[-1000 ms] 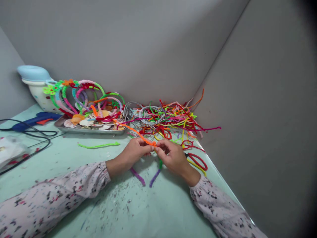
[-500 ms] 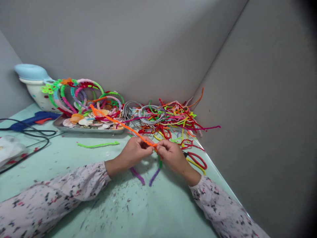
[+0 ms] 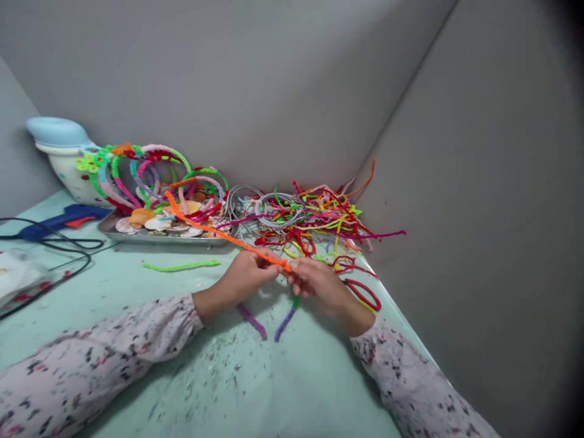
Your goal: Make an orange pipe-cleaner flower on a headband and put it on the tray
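Note:
A long orange pipe cleaner slants from over the tray down to the right, into both hands. My left hand pinches it near its lower end. Close beside it, my right hand has its fingers closed on the same end, where the orange strand looks bent or twisted. Beneath the hands, a band with a purple end and a magenta-purple end shows; its upper part is hidden by the hands.
A metal tray holds shells and colourful headbands. Tangled pipe cleaners, wire coils and red-handled scissors lie at right. A green pipe cleaner, a blue glue gun and a white container are at left.
My right hand has turned slightly and its lower fingers have spread a little below the orange pipe cleaner. The left hand has barely moved and keeps its pinch.

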Demonstrator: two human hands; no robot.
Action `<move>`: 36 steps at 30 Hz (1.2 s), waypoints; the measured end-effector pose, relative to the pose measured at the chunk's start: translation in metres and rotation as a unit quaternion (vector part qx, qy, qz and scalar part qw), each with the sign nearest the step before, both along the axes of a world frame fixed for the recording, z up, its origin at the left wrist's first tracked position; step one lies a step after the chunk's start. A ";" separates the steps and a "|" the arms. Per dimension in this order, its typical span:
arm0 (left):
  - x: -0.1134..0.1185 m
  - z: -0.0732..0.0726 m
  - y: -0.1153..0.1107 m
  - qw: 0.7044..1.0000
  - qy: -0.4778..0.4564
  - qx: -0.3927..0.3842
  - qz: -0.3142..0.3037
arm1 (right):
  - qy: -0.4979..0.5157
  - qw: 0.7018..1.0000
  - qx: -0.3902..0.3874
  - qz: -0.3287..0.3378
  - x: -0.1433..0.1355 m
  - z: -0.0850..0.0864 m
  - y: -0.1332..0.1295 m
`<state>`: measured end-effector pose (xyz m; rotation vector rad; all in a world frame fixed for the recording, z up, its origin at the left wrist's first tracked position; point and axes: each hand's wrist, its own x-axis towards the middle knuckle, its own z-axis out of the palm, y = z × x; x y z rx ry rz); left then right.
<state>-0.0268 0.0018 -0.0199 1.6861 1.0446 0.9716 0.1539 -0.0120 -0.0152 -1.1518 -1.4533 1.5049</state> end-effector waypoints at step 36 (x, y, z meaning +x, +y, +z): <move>0.002 0.000 -0.005 0.998 0.037 0.041 0.003 | 0.022 0.997 -0.057 0.044 0.007 -0.002 0.004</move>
